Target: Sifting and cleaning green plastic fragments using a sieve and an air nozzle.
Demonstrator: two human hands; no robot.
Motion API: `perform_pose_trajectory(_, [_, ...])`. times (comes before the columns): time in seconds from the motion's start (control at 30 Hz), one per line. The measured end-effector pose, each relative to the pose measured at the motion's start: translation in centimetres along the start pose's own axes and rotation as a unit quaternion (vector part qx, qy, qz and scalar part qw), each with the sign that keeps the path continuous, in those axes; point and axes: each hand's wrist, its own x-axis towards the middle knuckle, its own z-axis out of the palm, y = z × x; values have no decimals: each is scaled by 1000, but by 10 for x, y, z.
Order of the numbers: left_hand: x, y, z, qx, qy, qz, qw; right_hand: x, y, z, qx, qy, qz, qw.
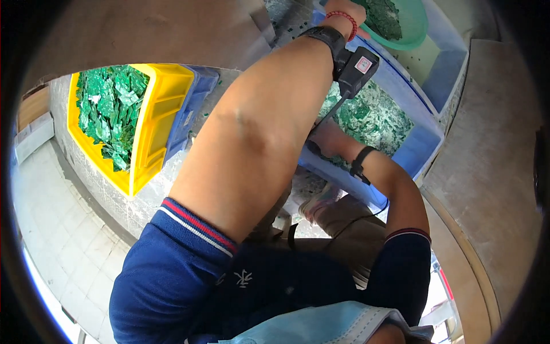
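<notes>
My left arm reaches across to the top edge, where my left hand (348, 10) is curled at the near left rim of a green basin (417, 26). Its fingers seem closed on that rim, though they are partly hidden. Dark green flakes (384, 20) lie in the basin. My right hand (331, 139) is low in a blue bin (427, 140), at the near edge of a heap of wet green flakes (372, 114) with whitish froth. My left forearm and a wrist-mounted device (358, 69) hide part of this bin, and the right hand's fingers do not show.
A yellow bin (166, 109) full of green flakes stands at the left, with a blue bin (192, 109) against it. Another blue bin (450, 74) with cloudy water is under the basin. Brown boards (481, 132) border the right side. A shoe (314, 203) shows below.
</notes>
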Motion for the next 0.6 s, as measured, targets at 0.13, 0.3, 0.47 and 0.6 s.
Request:
perform_pose_trajectory(0.13, [-7,2,1,33,14,-4,999,-30,-4,-14,-8,-130,51,990])
perform_pose_trajectory(0.3, [0,4,-2,21,-34,-6,999,-51,-4,-20,-70,-140,56,986])
perform_pose_trajectory(0.47, [-10,5,0,404,-53,92,909,-60,-9,-23,-47,-182,41,981])
perform_pose_trajectory(0.6, [-26,3,2,57,27,48,997,-62,-18,-11,-90,-95,60,990])
